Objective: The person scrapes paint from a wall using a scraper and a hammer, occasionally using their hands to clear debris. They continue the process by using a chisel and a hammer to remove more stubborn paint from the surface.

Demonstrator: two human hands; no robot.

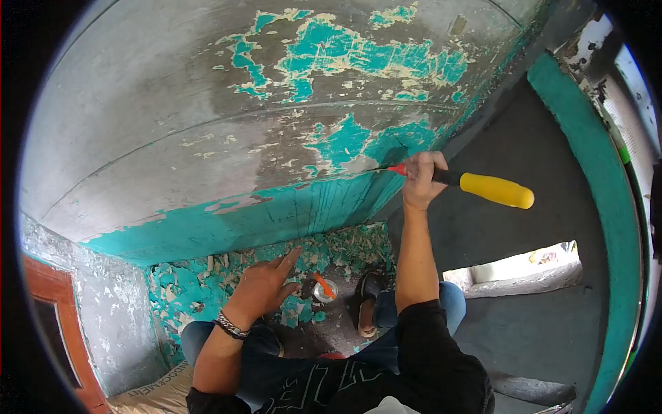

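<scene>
My right hand [422, 178] is wrapped round a scraper [496, 190] with a yellow handle end, a black neck and a red part toward the wall. Its thin tip meets the edge of the turquoise paint [276, 214] on the wall; the blade is too small to make out. My left hand [265, 286], with a chain bracelet at the wrist, hangs lower with index finger and thumb stretched out, holding nothing. Below it, paint flakes [183, 290] cover the floor. Beside it stands a small white container [325, 291] with an orange-handled thing in it.
Bare grey wall [138, 131] shows where paint is gone, with turquoise patches [345, 52] higher up. A dark grey wall [524, 165] with a slot opening [524, 272] stands on the right. At lower left are a brown wooden frame [65, 310] and a printed sack [155, 393].
</scene>
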